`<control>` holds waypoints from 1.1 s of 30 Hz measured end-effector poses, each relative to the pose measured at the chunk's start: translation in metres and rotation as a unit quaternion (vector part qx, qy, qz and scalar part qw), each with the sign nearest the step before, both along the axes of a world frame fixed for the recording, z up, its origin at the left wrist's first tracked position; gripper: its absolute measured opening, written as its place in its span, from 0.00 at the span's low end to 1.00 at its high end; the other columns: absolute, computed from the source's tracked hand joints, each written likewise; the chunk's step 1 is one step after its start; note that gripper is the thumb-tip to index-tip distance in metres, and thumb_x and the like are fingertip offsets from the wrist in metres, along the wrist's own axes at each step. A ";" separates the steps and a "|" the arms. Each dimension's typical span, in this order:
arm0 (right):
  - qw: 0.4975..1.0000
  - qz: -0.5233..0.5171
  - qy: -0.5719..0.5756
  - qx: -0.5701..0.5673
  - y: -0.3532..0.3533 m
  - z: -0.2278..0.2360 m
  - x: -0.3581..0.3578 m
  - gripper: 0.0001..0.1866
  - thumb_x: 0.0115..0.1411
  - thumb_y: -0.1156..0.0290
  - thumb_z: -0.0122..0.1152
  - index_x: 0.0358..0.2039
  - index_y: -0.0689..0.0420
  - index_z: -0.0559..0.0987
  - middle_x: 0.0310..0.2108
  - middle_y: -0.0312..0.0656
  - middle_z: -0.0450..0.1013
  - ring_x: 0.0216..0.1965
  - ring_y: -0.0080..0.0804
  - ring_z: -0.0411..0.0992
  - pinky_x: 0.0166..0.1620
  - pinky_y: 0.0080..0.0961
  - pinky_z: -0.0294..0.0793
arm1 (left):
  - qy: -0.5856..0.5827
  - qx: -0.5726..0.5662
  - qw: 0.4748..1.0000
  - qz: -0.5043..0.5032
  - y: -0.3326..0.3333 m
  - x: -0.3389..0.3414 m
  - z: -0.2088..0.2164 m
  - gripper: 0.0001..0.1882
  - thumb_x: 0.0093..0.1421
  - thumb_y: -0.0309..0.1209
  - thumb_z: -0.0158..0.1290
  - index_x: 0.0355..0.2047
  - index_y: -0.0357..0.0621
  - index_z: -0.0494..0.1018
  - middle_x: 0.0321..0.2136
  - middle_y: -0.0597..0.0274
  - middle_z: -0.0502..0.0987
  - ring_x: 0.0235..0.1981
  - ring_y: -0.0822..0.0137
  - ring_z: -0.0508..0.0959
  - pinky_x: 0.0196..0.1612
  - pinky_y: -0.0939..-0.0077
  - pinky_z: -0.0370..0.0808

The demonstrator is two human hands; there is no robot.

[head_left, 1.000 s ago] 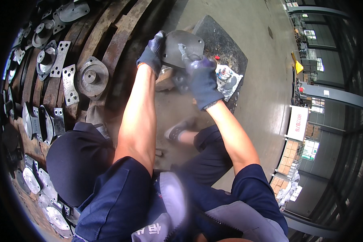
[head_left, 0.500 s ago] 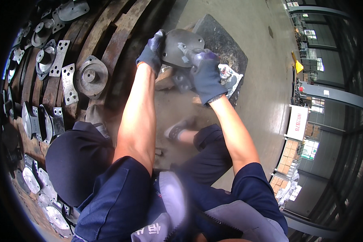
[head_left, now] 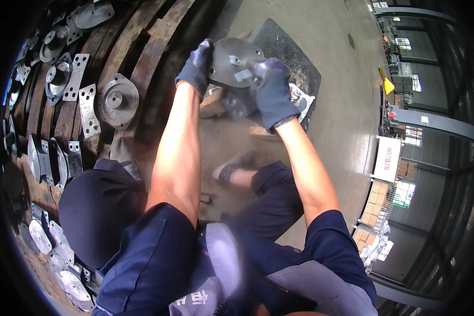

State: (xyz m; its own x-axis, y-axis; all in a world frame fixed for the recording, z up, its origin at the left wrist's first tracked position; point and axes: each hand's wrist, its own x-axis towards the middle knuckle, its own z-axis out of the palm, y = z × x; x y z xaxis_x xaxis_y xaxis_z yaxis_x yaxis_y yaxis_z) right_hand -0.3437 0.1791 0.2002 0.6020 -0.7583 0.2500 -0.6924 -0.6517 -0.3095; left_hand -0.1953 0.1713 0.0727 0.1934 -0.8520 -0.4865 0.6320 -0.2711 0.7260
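Observation:
A dark grey metal flange plate (head_left: 231, 50), rounded with small holes near its rim, is held out in front of me. My left hand (head_left: 199, 62), in a dark coated glove, is closed on its left edge. My right hand (head_left: 273, 87), gloved alike, is curled in at the plate's right side, knuckles up; whatever its fingers hold is hidden. Two pale patches (head_left: 243, 75) show on the plate's face. Beneath the plate a blurred grey metal part (head_left: 237, 105) is partly covered. A crumpled white printed wrapper or cloth (head_left: 302, 100) lies beside my right wrist.
A dark, worn block or board (head_left: 295, 50) stands behind the hands. On the left, a wooden pallet (head_left: 150, 52) carries several flanged hubs (head_left: 117, 100) and drilled plates (head_left: 89, 110). My bent knee (head_left: 97, 210) is beside it. Boxes (head_left: 376, 203) line the far right.
My right hand has shifted slightly right on the plate, uncovering more of its face and the pale patches. My left hand keeps its hold, with a very slight leftward shift.

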 end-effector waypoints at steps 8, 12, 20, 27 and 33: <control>0.992 -0.078 0.098 0.028 0.007 -0.026 0.002 0.15 0.50 0.78 0.53 0.39 0.52 0.79 0.30 0.43 0.74 0.34 0.37 0.72 0.38 0.27 0.70 | -0.002 0.007 1.000 0.003 0.005 0.000 0.014 0.22 0.62 0.46 0.40 0.38 0.39 0.73 0.30 0.58 0.75 0.28 0.67 0.74 0.34 0.73 0.70; 0.996 -0.079 0.043 0.003 0.020 -0.022 -0.005 0.09 0.53 0.72 0.54 0.35 0.53 0.79 0.30 0.41 0.74 0.31 0.37 0.72 0.37 0.30 0.71 | 0.028 0.004 1.000 0.006 -0.001 0.000 0.006 0.23 0.62 0.47 0.40 0.38 0.39 0.73 0.29 0.59 0.75 0.27 0.67 0.74 0.31 0.72 0.71; 0.976 -0.039 0.160 -0.144 0.010 -0.038 -0.005 0.10 0.58 0.69 0.50 0.38 0.53 0.78 0.33 0.39 0.73 0.34 0.34 0.69 0.40 0.27 0.71 | 0.010 -0.014 1.000 0.004 -0.005 0.000 -0.009 0.23 0.62 0.47 0.40 0.38 0.38 0.73 0.29 0.58 0.75 0.25 0.66 0.74 0.29 0.71 0.71; 0.962 -0.034 0.244 -0.114 0.016 -0.048 -0.005 0.13 0.60 0.65 0.49 0.39 0.56 0.77 0.34 0.44 0.72 0.35 0.38 0.72 0.40 0.28 0.71 | 0.028 0.016 0.999 0.013 -0.005 -0.001 0.000 0.23 0.62 0.46 0.39 0.37 0.38 0.73 0.29 0.57 0.75 0.27 0.66 0.74 0.30 0.71 0.71; 0.991 -0.050 -0.051 0.117 -0.001 -0.011 -0.016 0.09 0.56 0.75 0.54 0.38 0.58 0.77 0.31 0.43 0.75 0.32 0.32 0.74 0.36 0.22 0.72 | -0.015 -0.010 1.000 0.006 0.001 -0.002 0.007 0.23 0.62 0.46 0.39 0.38 0.38 0.73 0.30 0.57 0.76 0.29 0.67 0.74 0.33 0.72 0.70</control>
